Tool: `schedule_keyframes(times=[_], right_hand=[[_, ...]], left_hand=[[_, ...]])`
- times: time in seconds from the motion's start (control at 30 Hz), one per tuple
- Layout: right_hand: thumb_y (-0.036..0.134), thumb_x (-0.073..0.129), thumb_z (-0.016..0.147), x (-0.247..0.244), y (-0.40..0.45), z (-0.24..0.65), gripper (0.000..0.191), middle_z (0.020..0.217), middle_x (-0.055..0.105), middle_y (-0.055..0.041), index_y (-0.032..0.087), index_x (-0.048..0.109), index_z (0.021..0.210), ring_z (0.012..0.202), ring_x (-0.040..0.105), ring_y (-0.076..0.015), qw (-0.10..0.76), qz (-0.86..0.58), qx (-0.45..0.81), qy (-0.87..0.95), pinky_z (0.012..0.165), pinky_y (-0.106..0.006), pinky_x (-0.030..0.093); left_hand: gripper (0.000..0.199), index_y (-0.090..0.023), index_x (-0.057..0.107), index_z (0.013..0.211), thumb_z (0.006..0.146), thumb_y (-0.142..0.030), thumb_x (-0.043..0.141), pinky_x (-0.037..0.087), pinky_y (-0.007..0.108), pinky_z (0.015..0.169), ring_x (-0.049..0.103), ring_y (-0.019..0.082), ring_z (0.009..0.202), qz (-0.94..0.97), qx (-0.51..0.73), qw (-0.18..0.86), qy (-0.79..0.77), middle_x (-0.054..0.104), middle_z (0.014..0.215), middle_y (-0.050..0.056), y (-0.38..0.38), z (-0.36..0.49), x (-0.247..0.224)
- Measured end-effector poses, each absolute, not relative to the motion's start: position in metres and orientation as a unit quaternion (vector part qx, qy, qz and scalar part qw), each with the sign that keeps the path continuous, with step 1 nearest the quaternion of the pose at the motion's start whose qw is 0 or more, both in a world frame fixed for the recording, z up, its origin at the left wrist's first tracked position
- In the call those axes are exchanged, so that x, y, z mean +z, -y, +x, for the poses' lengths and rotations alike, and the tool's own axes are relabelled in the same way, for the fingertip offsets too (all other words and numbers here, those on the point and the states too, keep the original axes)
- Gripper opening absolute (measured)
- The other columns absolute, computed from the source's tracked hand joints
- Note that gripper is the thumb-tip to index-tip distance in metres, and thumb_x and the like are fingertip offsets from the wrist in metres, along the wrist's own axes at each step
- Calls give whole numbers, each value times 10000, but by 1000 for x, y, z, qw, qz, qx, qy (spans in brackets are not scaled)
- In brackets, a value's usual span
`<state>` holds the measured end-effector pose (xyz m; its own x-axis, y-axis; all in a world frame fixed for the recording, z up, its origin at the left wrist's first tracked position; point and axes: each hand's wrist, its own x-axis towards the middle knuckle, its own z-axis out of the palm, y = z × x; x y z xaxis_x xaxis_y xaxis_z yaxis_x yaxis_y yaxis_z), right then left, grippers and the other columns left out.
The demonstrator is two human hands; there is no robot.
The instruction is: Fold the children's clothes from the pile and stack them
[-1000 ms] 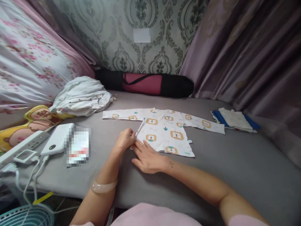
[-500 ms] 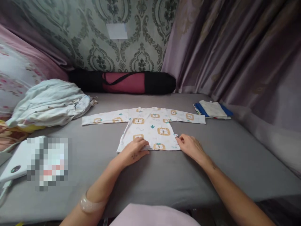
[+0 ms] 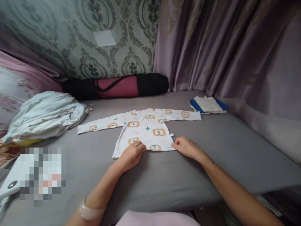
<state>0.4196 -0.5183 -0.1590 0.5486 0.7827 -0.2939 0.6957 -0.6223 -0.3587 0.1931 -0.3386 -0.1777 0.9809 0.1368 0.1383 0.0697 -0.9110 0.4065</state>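
A white long-sleeved child's shirt point(image 3: 142, 130) printed with tan lion faces and green plants lies spread flat, its sleeves out to both sides and its hem towards me. My left hand point(image 3: 134, 153) rests on the hem near its middle, fingers together and closed on the edge; the thumb is mostly hidden. At the hem's right corner, my right hand point(image 3: 187, 147) pinches the fabric between thumb and forefinger. A small white tag sticks out of the side seam just above those fingers.
Grey sheeting point(image 3: 150, 182) covers the surface. Folded clothes point(image 3: 208, 104) sit at the back right, and a heap of pale cloth point(image 3: 44, 114) lies left. A black-and-red long bag point(image 3: 117, 86) runs along the wall. A white device point(image 3: 14, 175), partly pixelated, is at the near left.
My right hand has shifted from beside the tag down to the hem corner. The left fingers have drawn together on the hem. My view has tilted slightly; the shirt remains spread out.
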Motion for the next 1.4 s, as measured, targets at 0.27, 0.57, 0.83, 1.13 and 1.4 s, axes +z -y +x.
schedule_keyframes(times=[0.27, 0.57, 0.83, 1.13, 1.4], right_hand=[[413, 502, 831, -155, 518, 428, 273, 735, 672, -21, 188, 623, 735, 677, 582, -140, 91, -867, 247, 424, 552, -231, 295], [246, 510, 871, -135, 489, 410, 190, 976, 699, -126, 183, 677, 936, 906, 645, -235, -53, -868, 154, 469, 720, -296, 400], [361, 397, 964, -170, 381, 378, 483, 1525, 319, -151, 146, 427, 1395, 1418, 234, -271, 78, -708, 51, 701, 1140, -445, 158], [494, 249, 982, -195, 398, 384, 635, 1585, 123, -139, 143, 228, 1511, 1462, 48, -259, 77, -682, 117, 718, 1165, -495, 8], [453, 245, 996, -180, 464, 375, 588, 1583, 138, -121, 160, 256, 1505, 1463, 38, -225, 91, -628, 190, 749, 1177, -474, -3]], left_hand=[[294, -158, 597, 968, 987, -246, 316, 455, 321, 781, 552, 194, 859, 968, 66, 235, -62, 590, 911, 94, 337, 195, -174], [257, -211, 638, 927, 967, -322, 410, 490, 310, 811, 595, 183, 893, 955, 127, 255, -85, 640, 938, 68, 335, 195, -171], [542, -88, 431, 1351, 949, -450, 396, 257, 516, 1133, 267, 329, 1410, 950, 158, 72, -259, 405, 1455, 207, 314, 189, -209], [908, -72, 292, 1466, 854, -743, 293, 145, 498, 1158, 157, 329, 1445, 957, 49, 78, -276, 243, 1541, 200, 317, 188, -215], [926, -87, 302, 1460, 827, -763, 333, 149, 500, 1152, 179, 329, 1441, 958, 56, 81, -271, 269, 1532, 207, 314, 187, -218]])
